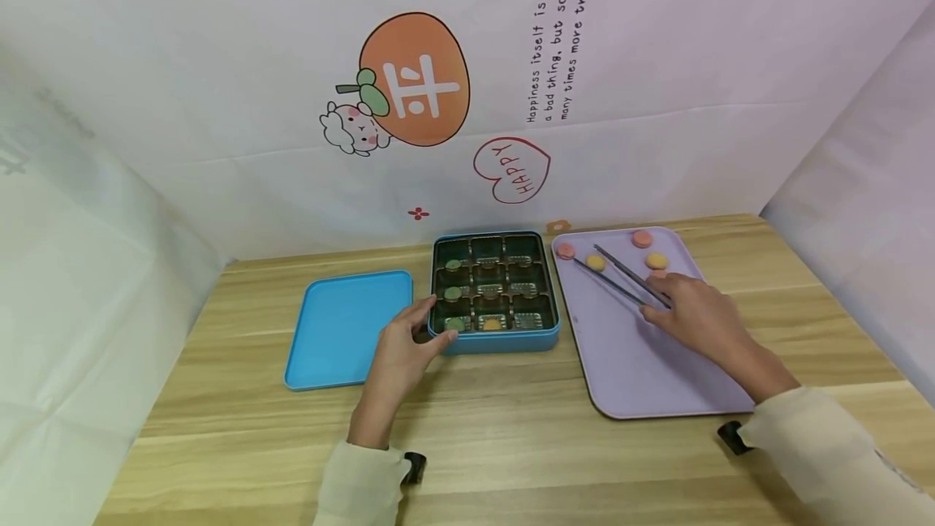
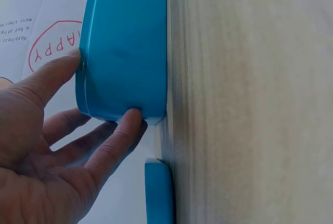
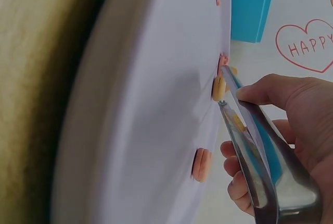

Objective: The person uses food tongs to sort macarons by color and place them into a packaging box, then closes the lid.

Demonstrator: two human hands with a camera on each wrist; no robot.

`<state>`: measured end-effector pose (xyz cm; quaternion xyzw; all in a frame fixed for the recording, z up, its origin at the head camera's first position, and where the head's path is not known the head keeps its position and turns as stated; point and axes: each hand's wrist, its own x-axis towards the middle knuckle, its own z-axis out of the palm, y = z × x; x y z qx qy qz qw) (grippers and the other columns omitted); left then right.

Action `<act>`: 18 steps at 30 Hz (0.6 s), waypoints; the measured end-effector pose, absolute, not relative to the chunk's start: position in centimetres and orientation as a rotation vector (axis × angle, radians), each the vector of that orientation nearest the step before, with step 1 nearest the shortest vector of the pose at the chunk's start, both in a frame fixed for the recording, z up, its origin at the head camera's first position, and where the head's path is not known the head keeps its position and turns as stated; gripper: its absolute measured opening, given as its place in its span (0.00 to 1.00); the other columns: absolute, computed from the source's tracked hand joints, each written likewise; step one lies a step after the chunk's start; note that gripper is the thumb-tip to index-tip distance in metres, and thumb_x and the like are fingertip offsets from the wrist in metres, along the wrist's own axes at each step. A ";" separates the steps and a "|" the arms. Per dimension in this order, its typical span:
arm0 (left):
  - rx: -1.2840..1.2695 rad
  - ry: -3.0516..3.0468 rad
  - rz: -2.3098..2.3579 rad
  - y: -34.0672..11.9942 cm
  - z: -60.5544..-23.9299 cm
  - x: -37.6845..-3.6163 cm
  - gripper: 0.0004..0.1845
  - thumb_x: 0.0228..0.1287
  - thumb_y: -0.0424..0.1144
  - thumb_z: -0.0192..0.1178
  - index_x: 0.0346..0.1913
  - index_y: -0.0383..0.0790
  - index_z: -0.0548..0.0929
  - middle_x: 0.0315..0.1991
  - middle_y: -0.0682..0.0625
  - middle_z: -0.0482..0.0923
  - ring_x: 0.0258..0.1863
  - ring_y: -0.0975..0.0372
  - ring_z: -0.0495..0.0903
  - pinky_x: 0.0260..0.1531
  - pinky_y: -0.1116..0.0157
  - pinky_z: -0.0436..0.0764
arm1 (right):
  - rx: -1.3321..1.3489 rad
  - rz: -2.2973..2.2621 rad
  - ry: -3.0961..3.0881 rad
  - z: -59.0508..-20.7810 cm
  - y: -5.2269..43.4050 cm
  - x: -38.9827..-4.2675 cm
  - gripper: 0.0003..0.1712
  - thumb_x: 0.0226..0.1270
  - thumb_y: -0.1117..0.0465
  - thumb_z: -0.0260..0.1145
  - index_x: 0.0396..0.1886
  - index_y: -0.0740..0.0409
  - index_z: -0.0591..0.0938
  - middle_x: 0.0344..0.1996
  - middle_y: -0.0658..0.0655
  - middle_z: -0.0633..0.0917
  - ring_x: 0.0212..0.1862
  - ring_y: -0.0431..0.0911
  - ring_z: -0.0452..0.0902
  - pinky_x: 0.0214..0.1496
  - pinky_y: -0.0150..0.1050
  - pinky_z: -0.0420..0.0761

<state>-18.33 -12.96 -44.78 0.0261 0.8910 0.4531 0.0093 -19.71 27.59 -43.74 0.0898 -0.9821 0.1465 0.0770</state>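
My left hand (image 1: 402, 347) holds the front left corner of a blue tin box (image 1: 511, 342), thumb at the rim and fingers against the side. Inside, a divided plastic insert has three green macarons (image 1: 453, 293) down its left column and a yellow macaron (image 1: 493, 324) in the front middle compartment. My right hand (image 1: 697, 315) grips metal tongs (image 1: 631, 274) over a lilac tray (image 1: 643, 388). Their tips are spread on either side of a yellow macaron (image 1: 596, 263). A pink macaron (image 1: 566, 250) lies just beyond the left tip.
Farther right on the tray are a pink macaron (image 1: 642, 239), a yellow macaron (image 1: 657, 260) and another pink one partly hidden by the right hand. A flat blue lid (image 1: 351, 327) lies left of the tin. A printed white cloth (image 1: 643, 169) hangs behind the wooden table (image 1: 497, 445).
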 end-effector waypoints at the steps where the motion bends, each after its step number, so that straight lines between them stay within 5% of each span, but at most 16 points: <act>1: 0.076 2.779 1.419 -13.0 -44.8 -18.4 0.38 0.66 0.43 0.74 0.77 0.41 0.72 0.78 0.39 0.68 0.78 0.43 0.66 0.67 0.44 0.78 | 0.266 0.440 -2.947 -43.8 27.6 -19.7 0.09 0.61 0.58 0.73 0.31 0.55 0.81 0.29 0.59 0.81 0.25 0.52 0.73 0.21 0.47 0.68; 18: 0.077 2.758 1.422 -13.0 -44.9 -18.4 0.38 0.67 0.43 0.73 0.78 0.42 0.72 0.79 0.39 0.67 0.78 0.42 0.65 0.68 0.43 0.77 | 0.311 0.472 -2.948 -44.4 27.9 -19.8 0.08 0.64 0.61 0.74 0.33 0.55 0.81 0.23 0.53 0.78 0.25 0.48 0.70 0.23 0.41 0.65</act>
